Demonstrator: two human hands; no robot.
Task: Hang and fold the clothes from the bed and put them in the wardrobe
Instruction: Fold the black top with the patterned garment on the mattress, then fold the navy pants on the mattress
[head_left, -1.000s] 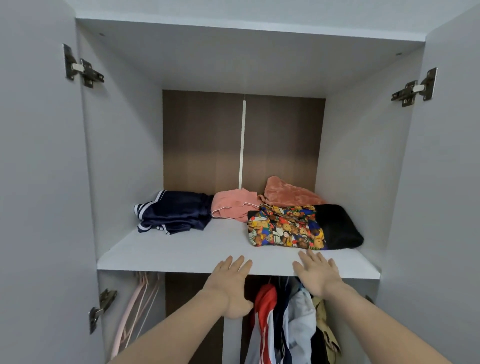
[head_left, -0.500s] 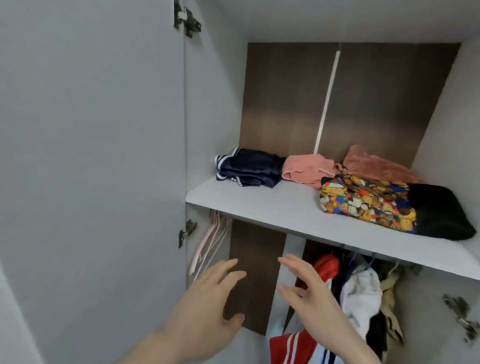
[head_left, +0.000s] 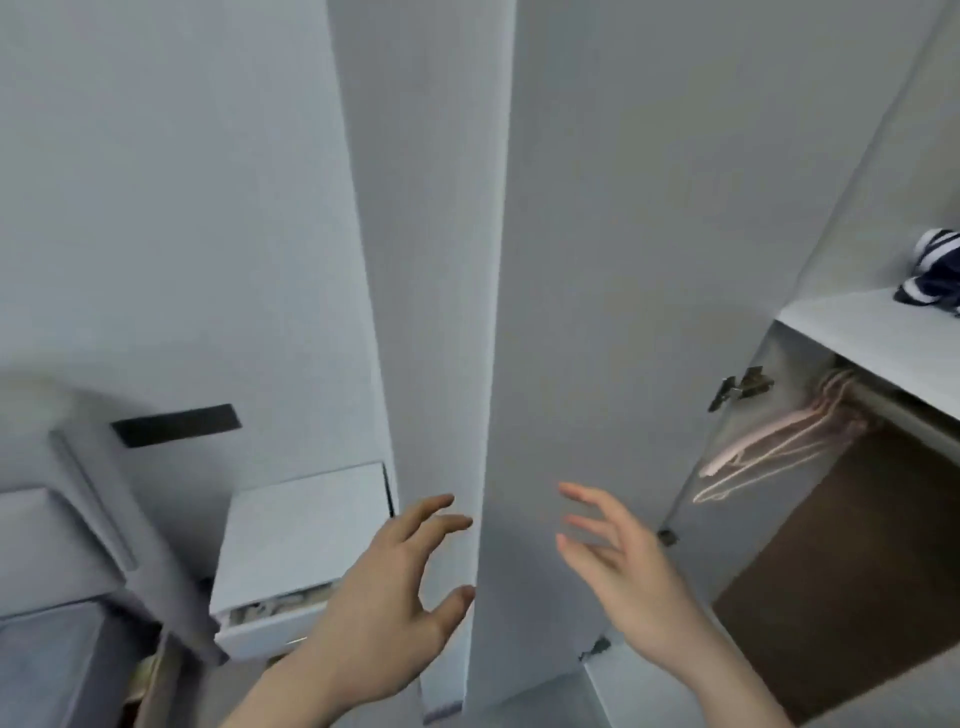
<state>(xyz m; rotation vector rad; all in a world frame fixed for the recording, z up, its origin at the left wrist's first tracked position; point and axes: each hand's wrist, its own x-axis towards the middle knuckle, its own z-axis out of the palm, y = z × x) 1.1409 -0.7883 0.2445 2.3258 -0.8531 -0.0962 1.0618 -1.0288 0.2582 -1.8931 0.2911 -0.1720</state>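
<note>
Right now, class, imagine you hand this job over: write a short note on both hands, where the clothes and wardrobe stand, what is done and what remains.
Left hand and right hand: both open, empty, either side of the open wardrobe door edge.
Done: a navy striped garment lies on the shelf.
Pink hangers hang bare on the rail below.
Left: the bed is out of view, so remaining clothes cannot be judged; check it.

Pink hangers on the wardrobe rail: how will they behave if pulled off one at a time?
The thin pink hangers look light and slightly flexible. They hang bunched together, so they will probably snag each other. Hooked on the rail, they likely swing when nudged.
</note>
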